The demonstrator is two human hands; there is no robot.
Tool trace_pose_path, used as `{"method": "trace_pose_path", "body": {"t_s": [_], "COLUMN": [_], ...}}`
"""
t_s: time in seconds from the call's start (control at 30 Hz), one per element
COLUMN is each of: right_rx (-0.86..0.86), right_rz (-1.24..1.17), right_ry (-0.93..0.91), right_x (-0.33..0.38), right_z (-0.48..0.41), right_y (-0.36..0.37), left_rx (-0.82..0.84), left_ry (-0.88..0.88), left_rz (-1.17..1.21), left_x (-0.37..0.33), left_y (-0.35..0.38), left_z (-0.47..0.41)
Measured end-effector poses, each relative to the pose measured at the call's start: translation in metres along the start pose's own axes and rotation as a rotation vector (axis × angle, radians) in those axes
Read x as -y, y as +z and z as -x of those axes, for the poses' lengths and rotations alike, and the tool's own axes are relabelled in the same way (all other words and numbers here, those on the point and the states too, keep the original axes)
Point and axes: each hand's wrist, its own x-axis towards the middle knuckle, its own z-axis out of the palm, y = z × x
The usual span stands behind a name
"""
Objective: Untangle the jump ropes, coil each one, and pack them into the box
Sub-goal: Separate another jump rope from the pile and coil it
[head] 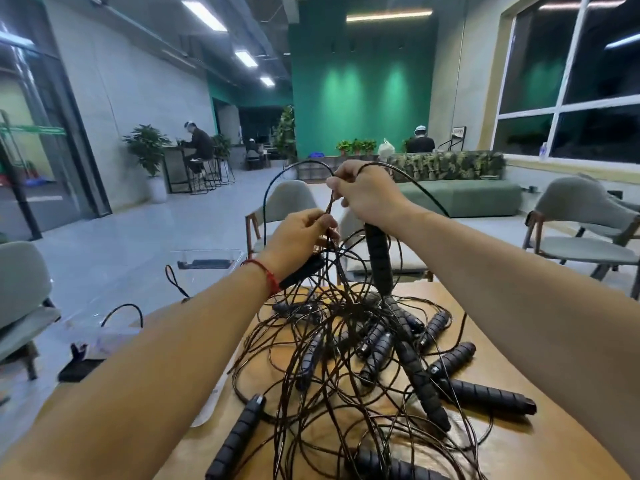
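Above tangled jump ropes [346,358], handle [379,258] in right hand [370,195]

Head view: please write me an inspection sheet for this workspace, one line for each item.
Surface: wooden table, largely covered.
Job's things: jump ropes tangled in one heap; clear box beyond the left forearm.
Clutter: pale flat item at the table's left edge, unclear.
Grips: left hand pinches cords; right hand holds a lifted handle by its top.
Cables: nothing seen besides the rope cords.
Surroundings: grey chairs, green sofa, seated people far off.
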Motion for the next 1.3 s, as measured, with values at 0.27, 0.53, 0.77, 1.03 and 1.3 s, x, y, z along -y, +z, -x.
{"method": "trace_pose_path", "body": {"t_s": [0.27, 0.53, 0.77, 1.03, 1.3], "right_rx": [-0.178, -0.156, -0.055, -0.026, -0.069], "right_rz": [-0.267, -0.492, -0.485, -0.449, -0.455], "right_ry": [0.143, 0.147, 0.147, 0.130, 0.172], "right_x": [0.012, 0.016, 0.023, 0.026, 0.009], "right_z": [-0.019, -0.013, -0.008, -0.006, -0.003], "right_y": [-0.032, -0.027, -0.024, -0.028, -0.032], "left_rx": [0.035, 0.108, 0.067, 0.286, 0.378], "left_ry": [-0.182, -0.242, 0.069, -0.045, -0.111], "left_rz": [-0.508, -0.770, -0.290, -0.305, -0.029], "left_x": [0.044, 0.041, 0.029, 0.034, 0.037], "left_y": [-0.013, -0.015, 0.000, 0.022, 0.010], "left_z": [0.009, -0.003, 0.010, 0.015, 0.019]}}
